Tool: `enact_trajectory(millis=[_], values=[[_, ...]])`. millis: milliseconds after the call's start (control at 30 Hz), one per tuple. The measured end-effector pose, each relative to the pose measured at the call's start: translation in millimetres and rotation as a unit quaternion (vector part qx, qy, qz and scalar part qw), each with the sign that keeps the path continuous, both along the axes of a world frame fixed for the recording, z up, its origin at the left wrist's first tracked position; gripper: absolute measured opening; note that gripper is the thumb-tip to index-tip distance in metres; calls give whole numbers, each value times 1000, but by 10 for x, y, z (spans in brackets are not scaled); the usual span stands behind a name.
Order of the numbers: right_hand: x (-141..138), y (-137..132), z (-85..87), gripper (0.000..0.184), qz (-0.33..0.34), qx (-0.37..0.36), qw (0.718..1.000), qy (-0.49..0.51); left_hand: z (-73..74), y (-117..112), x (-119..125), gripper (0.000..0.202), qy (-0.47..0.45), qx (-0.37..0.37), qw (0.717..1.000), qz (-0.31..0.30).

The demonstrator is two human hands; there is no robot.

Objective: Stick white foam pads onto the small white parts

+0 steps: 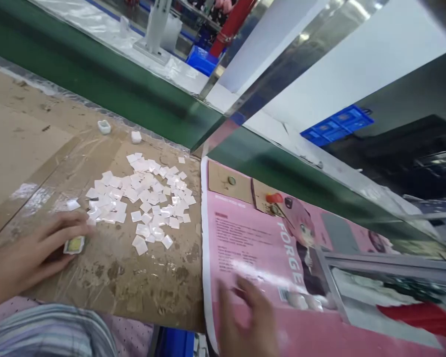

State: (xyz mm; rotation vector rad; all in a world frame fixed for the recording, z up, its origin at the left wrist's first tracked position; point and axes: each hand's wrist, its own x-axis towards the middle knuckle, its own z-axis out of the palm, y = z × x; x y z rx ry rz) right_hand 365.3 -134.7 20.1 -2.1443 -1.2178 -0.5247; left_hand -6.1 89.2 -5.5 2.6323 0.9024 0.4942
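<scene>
My left hand [40, 250] lies on the cardboard-covered table at the left. Its fingers are closed around a small white tray-like piece [74, 245] with a yellow inside. Just beyond those fingertips spreads a heap of small white square pieces [134, 191], some of them glossy. Over the pink printed mat, my right hand [247, 317] is blurred by motion. Its fingers look apart, and nothing shows between them. Near it on the mat are several pale rounded things [306, 301], too blurred to name.
Two small white pieces, an open one [104, 127] and a solid-looking one [136, 137], sit at the back. Cardboard pads [226, 183] and a red piece [274, 198] lie on the mat. A grey-rimmed bin [334, 292] stands at right. A green conveyor edge [134, 94] runs behind.
</scene>
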Motion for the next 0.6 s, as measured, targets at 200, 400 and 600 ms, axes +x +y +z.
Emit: enact_trajectory(millis=[200, 400, 600], values=[[-1152, 970, -11, 34, 193, -49, 979, 49, 159, -100, 86, 45, -44, -16, 997, 64], [-1160, 1020, 25, 29, 211, -107, 965, -113, 200, -366, 314, 28, -106, -42, 993, -21], [-1179, 789, 112, 20, 256, -57, 963, 60, 158, -419, 393, 33, -133, -71, 988, -38]])
